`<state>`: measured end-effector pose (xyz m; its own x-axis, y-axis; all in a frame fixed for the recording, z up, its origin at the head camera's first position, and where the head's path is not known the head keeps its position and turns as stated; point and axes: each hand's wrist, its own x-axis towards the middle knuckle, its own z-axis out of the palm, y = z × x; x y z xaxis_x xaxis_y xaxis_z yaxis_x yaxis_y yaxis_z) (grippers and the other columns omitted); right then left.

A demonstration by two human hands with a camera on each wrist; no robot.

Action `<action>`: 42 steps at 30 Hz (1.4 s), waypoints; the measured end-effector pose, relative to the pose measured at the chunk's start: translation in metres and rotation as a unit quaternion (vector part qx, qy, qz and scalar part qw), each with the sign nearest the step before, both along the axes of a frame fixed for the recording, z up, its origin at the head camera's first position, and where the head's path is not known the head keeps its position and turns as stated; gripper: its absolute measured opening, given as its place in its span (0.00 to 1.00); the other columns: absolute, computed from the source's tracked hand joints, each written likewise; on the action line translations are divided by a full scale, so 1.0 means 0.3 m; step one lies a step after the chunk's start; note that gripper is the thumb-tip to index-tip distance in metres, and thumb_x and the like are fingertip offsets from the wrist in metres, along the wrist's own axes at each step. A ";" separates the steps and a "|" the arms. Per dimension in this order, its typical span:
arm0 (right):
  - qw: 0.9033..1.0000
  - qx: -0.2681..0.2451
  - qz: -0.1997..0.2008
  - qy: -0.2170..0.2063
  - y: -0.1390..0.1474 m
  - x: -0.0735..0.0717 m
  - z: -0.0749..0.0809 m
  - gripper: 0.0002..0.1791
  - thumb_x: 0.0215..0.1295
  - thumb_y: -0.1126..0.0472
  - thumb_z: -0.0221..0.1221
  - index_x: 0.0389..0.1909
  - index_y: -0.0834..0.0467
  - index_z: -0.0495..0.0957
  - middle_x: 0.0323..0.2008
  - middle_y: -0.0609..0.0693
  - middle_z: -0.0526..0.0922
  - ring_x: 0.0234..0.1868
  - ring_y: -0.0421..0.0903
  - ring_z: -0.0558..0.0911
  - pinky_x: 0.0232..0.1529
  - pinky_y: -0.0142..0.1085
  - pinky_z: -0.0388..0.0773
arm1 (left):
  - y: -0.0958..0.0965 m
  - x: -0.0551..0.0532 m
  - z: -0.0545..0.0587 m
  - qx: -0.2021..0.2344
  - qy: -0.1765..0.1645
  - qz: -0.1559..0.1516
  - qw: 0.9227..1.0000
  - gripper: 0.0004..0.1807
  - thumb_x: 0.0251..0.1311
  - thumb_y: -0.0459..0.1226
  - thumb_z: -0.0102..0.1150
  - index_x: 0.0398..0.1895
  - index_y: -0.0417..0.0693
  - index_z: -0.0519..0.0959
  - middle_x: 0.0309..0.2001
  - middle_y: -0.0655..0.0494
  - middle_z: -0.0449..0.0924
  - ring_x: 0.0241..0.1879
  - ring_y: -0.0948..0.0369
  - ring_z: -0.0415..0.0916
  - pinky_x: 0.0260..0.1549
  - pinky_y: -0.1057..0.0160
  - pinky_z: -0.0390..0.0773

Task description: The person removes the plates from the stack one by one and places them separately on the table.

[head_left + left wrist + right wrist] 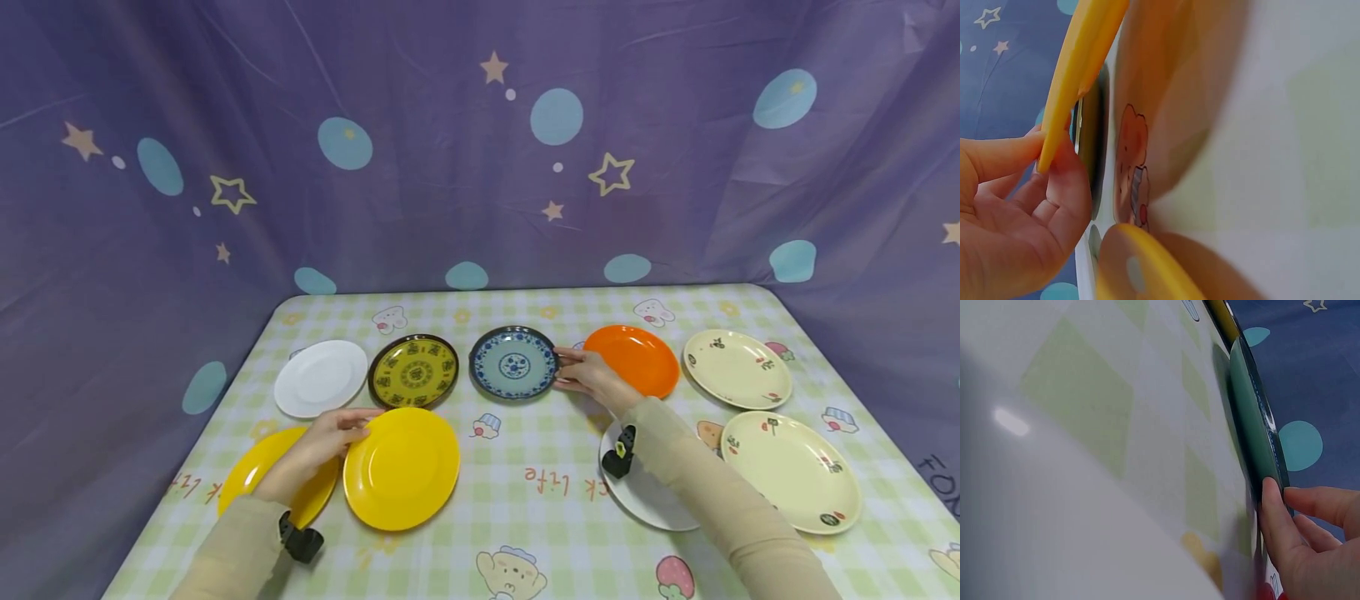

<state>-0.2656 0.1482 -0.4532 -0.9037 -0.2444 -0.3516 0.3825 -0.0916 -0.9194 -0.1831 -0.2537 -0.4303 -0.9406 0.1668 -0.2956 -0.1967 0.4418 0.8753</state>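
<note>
My left hand (336, 435) pinches the rim of a plain yellow plate (402, 469) between thumb and fingers. In the left wrist view this yellow plate (1075, 69) is raised over the cloth, its shadow beneath. Under my left forearm lies a second yellow plate (258, 467). With thumb and fingers my right hand (592, 377) holds the right rim of a blue-and-white patterned plate (514, 364) with a dark edge. The right wrist view shows that plate (1254, 412) edge-on, low over the tablecloth.
Along the back are a white plate (321, 379), an olive patterned plate (414, 372), an orange plate (637, 360) and a cream plate (738, 368). Another cream plate (791, 471) lies front right. My right forearm partly covers a white plate (648, 496). A checked cloth (517, 475) covers the table.
</note>
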 end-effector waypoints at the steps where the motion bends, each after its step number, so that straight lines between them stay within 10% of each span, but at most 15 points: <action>1: 1.000 0.002 -0.001 -0.001 -0.001 0.000 0.001 0.32 0.57 0.80 0.43 0.65 0.66 0.51 0.64 0.63 0.54 0.36 0.46 0.77 0.52 0.42 0.72 | 0.001 0.000 -0.001 -0.003 -0.002 0.002 1.000 0.19 0.59 0.28 0.46 0.55 0.37 0.70 0.43 0.44 0.74 0.29 0.62 0.73 0.20 0.67 0.76; 18: 0.997 0.050 -0.048 -0.030 -0.018 -0.025 0.001 0.32 0.56 0.78 0.49 0.63 0.61 0.59 0.60 0.64 0.61 0.33 0.44 0.77 0.43 0.38 0.78 | 0.013 -0.015 -0.018 -0.066 -0.012 0.025 0.997 0.17 0.59 0.28 0.46 0.52 0.39 0.73 0.35 0.51 0.76 0.24 0.62 0.67 0.17 0.69 0.68; 42: 0.996 0.039 -0.065 -0.044 -0.023 -0.016 0.008 0.33 0.55 0.79 0.49 0.63 0.60 0.59 0.61 0.63 0.59 0.31 0.44 0.78 0.42 0.37 0.79 | 0.034 -0.040 -0.046 -0.101 0.063 -0.034 0.992 0.14 0.54 0.23 0.48 0.44 0.29 0.75 0.34 0.41 0.79 0.30 0.57 0.76 0.30 0.64 0.79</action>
<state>-0.2702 0.1414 -0.4509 -0.8910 -0.0960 -0.4438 0.4510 -0.0755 -0.8893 -0.1951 -0.2435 -0.4442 -0.9609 0.1807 -0.2099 -0.0547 0.6190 0.7835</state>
